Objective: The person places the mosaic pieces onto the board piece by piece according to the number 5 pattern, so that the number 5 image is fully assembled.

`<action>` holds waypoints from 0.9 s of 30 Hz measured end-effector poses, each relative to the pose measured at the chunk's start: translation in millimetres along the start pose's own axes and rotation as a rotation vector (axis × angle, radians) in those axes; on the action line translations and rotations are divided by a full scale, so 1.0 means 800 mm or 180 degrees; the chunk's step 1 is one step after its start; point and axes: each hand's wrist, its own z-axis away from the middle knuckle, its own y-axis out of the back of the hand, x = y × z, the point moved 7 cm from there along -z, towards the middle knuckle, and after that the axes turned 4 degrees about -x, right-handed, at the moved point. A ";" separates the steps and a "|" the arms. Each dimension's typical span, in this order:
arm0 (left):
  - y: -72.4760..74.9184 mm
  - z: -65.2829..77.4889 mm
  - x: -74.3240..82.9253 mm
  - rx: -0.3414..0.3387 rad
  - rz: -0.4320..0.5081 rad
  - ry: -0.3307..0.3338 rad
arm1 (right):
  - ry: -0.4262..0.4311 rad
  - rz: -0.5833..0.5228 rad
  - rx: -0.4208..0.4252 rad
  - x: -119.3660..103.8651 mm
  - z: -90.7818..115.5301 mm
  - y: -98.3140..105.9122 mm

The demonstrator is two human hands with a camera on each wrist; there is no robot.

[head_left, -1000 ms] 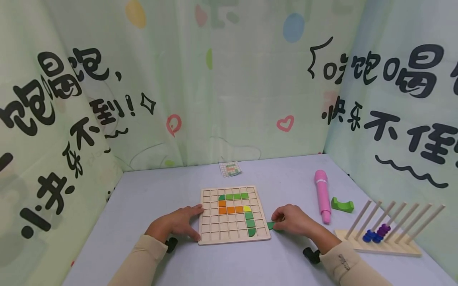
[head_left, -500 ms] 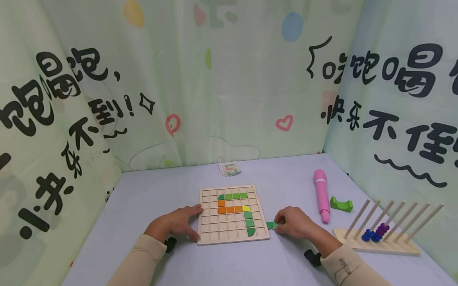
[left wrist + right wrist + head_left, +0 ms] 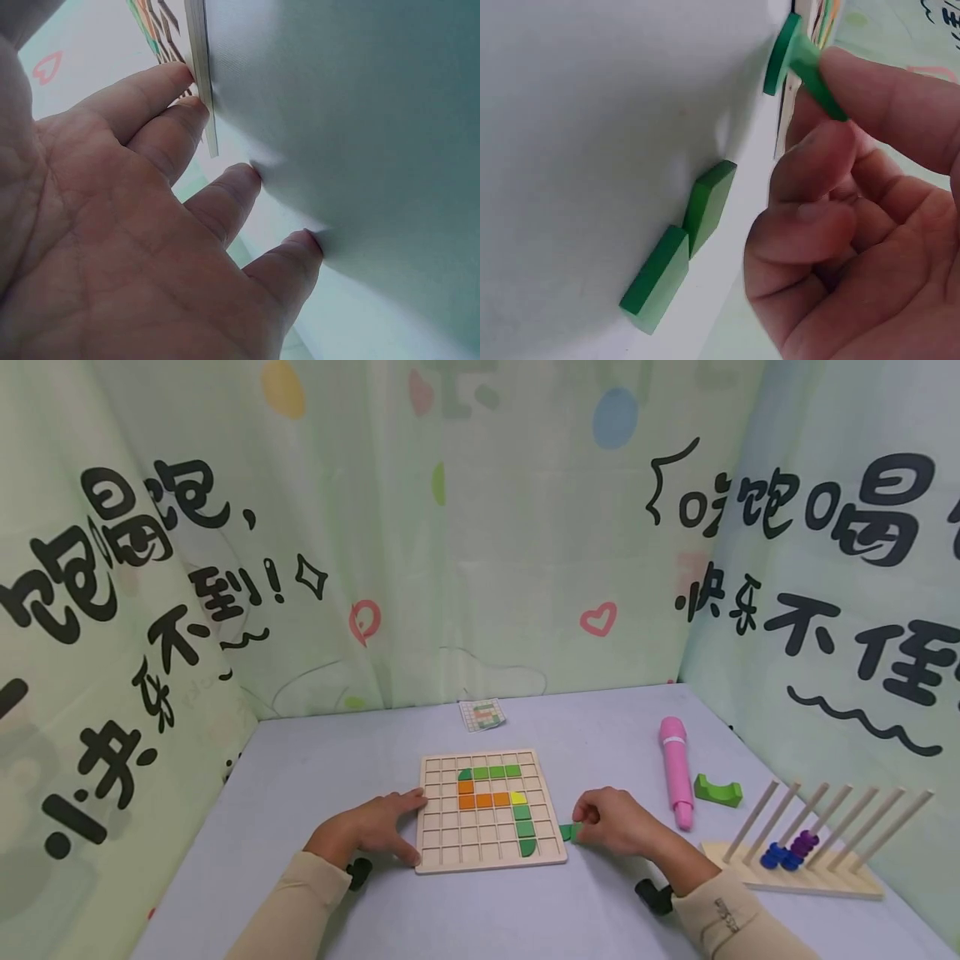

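A wooden grid board [image 3: 442, 839] lies on the table with orange, yellow and green tiles set in several cells. My left hand [image 3: 367, 827] rests at its left side, fingers spread. In the left wrist view two fingertips touch the board's edge and the others the tabletop. Right of the board, my right hand [image 3: 618, 825] pinches a green tile [image 3: 815, 75] between thumb and forefinger. That tile is held against or just beside a green tile with a curved side [image 3: 781, 56] near the board's edge. Two more green tiles [image 3: 708, 206] lie below the right hand, hidden in the head view.
A small pattern card [image 3: 482, 715] lies behind the board. To the right are a pink microphone-shaped toy [image 3: 677, 772], a green arched block [image 3: 717, 790] and a wooden peg stand [image 3: 810, 881] with blue and purple beads. Printed curtains enclose the table.
The right hand has shifted slightly, and more of the green tile shows at its fingertips than a second ago. The left hand and the board stay where they were.
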 end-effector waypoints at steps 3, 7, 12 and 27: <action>0.000 0.001 0.001 0.0002 0.0001 -0.0024 | -0.0033 -0.0209 0.0004 0.001 -0.005 0.001; 0.000 0.002 0.001 0.0005 -0.0002 -0.0021 | -0.0047 -0.0409 -0.0040 -0.005 -0.012 -0.006; 0.001 0.002 0.002 -0.0006 -0.0009 0.0000 | 0.0118 -0.0612 -0.0231 -0.028 -0.021 -0.025; 0.001 0.003 0.002 -0.0002 0.0016 -0.0001 | 0.0518 -0.0202 -0.0522 -0.092 -0.039 -0.066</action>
